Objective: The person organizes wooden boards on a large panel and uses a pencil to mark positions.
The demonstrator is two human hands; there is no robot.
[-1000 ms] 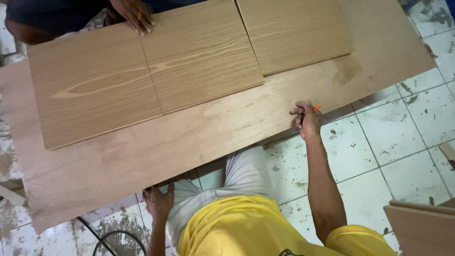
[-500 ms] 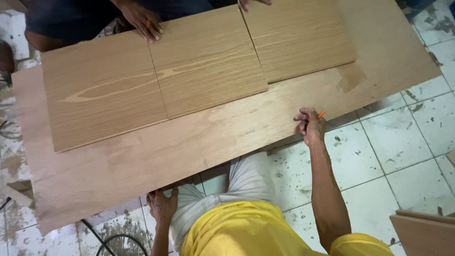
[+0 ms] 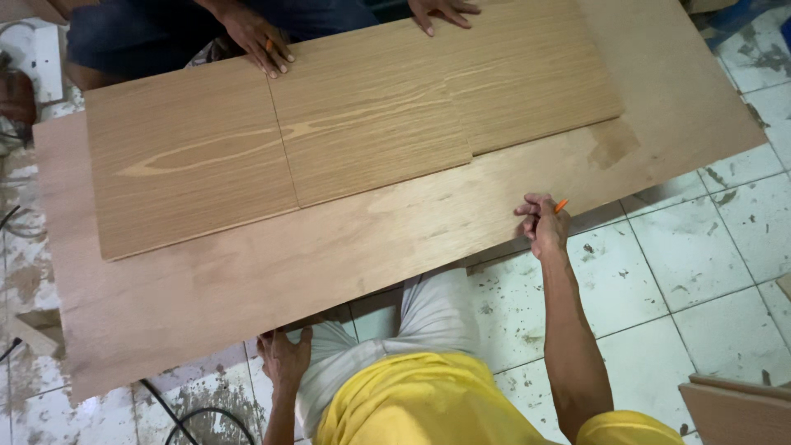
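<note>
Head view: co-worker's second hand (image 3: 443, 11) newly on the panels (image 3: 354, 124).

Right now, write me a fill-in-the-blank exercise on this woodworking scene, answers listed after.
1. The right hand holds a small ____ pencil.
2. The left hand grips the near edge of the large plywood sheet, on which ____ veneered panels lie side by side.
3. The floor is covered in white ____.

Missing words: orange; three; tiles
</note>
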